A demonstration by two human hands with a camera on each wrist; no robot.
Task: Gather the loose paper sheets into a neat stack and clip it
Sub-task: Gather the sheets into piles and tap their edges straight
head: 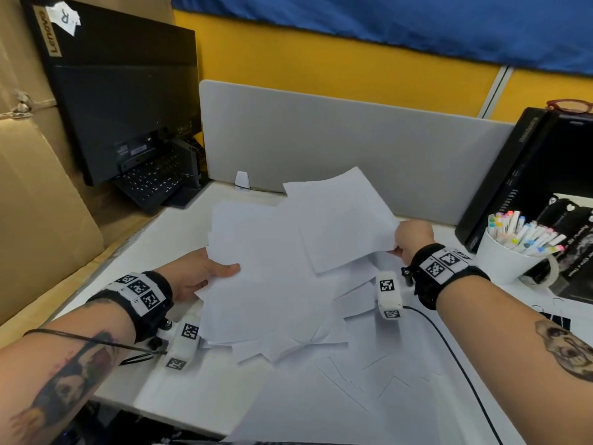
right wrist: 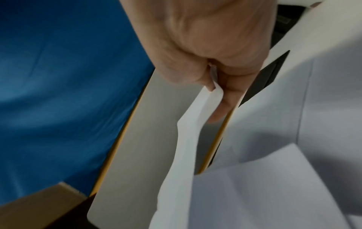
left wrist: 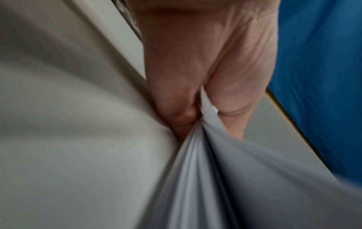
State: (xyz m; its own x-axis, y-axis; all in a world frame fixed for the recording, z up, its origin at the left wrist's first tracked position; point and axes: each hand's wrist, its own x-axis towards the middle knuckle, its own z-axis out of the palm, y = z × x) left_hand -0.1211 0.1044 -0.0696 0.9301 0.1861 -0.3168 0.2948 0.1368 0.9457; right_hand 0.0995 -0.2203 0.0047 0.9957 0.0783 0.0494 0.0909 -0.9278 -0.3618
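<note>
Risk: my left hand (head: 195, 274) pinches a fanned bundle of paper sheets (head: 263, 274) by one edge only; inner sheets may slide out. My right hand (head: 414, 239) pinches a single sheet (head: 340, 220) by its corner, which could crease or tear. Sheets are white, unaligned, overlapping; more lie loose on the near tabletop (head: 179, 393).

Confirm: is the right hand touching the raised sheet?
Touching. Right wrist view shows the right hand pinching the raised sheet at its edge.

Both forearms outstretched — left hand (head: 195, 273) and right hand (head: 412, 237) each pinched closed, thumbs on top.
</note>
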